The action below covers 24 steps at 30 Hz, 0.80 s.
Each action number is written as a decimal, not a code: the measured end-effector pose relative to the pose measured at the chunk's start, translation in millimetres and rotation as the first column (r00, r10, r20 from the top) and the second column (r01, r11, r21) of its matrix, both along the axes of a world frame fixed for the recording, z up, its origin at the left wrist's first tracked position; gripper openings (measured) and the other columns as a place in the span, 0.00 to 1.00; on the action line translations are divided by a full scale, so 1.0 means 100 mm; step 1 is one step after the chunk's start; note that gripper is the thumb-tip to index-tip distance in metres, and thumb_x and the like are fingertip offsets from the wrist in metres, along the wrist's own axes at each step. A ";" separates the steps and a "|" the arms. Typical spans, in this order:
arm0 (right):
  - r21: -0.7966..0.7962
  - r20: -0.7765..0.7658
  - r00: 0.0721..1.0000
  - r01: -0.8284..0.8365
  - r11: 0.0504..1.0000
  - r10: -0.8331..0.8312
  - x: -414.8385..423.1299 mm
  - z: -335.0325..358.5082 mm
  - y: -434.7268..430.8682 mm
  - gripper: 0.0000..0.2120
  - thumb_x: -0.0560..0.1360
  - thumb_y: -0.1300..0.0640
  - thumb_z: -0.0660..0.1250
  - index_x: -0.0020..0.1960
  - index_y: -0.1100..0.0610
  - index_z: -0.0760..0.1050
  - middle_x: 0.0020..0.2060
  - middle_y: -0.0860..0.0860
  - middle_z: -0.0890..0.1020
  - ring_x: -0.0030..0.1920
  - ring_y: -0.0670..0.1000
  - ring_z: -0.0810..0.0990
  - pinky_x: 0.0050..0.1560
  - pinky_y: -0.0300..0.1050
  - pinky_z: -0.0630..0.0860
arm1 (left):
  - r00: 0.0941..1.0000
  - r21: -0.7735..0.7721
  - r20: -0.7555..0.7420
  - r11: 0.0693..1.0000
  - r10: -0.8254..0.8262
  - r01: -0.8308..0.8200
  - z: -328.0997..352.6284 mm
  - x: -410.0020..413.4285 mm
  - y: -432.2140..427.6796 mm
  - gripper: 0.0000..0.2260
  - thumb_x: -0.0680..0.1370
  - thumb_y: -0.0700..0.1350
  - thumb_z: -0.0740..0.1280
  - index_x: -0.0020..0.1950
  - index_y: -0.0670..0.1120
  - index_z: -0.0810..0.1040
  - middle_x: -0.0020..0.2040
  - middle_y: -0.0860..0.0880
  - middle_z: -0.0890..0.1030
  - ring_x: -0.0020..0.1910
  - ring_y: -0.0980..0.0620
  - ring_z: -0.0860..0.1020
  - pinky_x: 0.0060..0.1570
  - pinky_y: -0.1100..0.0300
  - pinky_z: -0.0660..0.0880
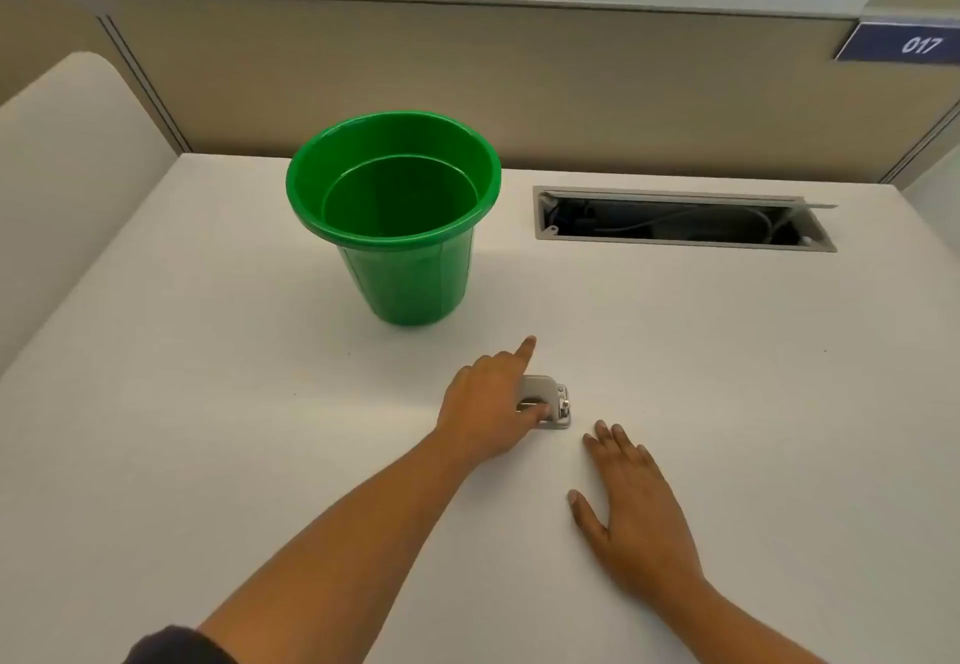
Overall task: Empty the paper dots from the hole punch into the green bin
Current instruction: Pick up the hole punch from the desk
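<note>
Legible markings: one numeral only.
A blue plate [901, 42] fixed to the top right of the partition [519, 81] reads "017" in white slanted digits.
</note>
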State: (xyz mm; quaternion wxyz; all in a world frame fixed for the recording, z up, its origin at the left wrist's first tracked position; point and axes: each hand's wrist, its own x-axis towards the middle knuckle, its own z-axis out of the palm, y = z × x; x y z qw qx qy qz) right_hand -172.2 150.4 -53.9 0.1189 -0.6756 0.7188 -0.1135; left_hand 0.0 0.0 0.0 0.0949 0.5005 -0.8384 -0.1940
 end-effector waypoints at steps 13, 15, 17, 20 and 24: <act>-0.044 0.394 0.899 0.226 0.973 -0.191 0.14 0.15 -0.05 0.17 0.78 0.49 0.64 0.66 0.51 0.75 0.70 0.41 0.70 0.76 0.46 0.61 0.76 0.48 0.54 | 0.968 0.392 -0.172 0.914 0.180 -0.101 -0.08 0.10 0.33 0.10 0.74 0.56 0.67 0.42 0.53 0.70 0.37 0.55 0.78 0.37 0.52 0.78 0.35 0.54 0.73; 0.029 0.626 0.710 0.391 0.920 -0.322 0.30 0.30 -0.09 0.08 0.79 0.52 0.65 0.57 0.45 0.77 0.61 0.41 0.79 0.69 0.47 0.72 0.67 0.42 0.68 | 0.934 0.427 -0.265 0.898 0.240 -0.109 -0.03 0.15 0.50 0.10 0.75 0.56 0.67 0.42 0.52 0.70 0.38 0.53 0.79 0.37 0.51 0.78 0.37 0.51 0.76; 0.151 0.798 0.484 0.418 0.896 -0.360 0.46 0.49 -0.13 0.08 0.80 0.52 0.63 0.53 0.45 0.80 0.52 0.43 0.85 0.59 0.47 0.81 0.55 0.36 0.75 | 0.869 0.485 -0.383 0.869 0.315 -0.101 0.07 0.20 0.67 0.09 0.76 0.54 0.67 0.43 0.51 0.71 0.40 0.51 0.80 0.39 0.49 0.80 0.39 0.49 0.79; 0.372 0.907 0.112 0.239 0.897 -0.406 0.62 0.68 -0.14 0.18 0.83 0.47 0.55 0.57 0.50 0.83 0.53 0.52 0.87 0.56 0.53 0.84 0.58 0.52 0.79 | 0.740 0.570 -0.522 0.819 0.424 -0.066 0.24 0.29 0.96 0.09 0.77 0.54 0.67 0.46 0.49 0.73 0.43 0.47 0.81 0.41 0.50 0.82 0.37 0.53 0.83; 0.541 0.832 -0.187 0.071 0.838 -0.521 0.79 0.83 -0.06 0.24 0.80 0.39 0.54 0.58 0.52 0.83 0.53 0.58 0.86 0.52 0.57 0.85 0.50 0.55 0.79 | 0.637 0.624 -0.566 0.777 0.524 -0.084 0.37 0.34 1.30 0.08 0.78 0.54 0.65 0.48 0.50 0.73 0.44 0.50 0.80 0.40 0.60 0.81 0.34 0.66 0.79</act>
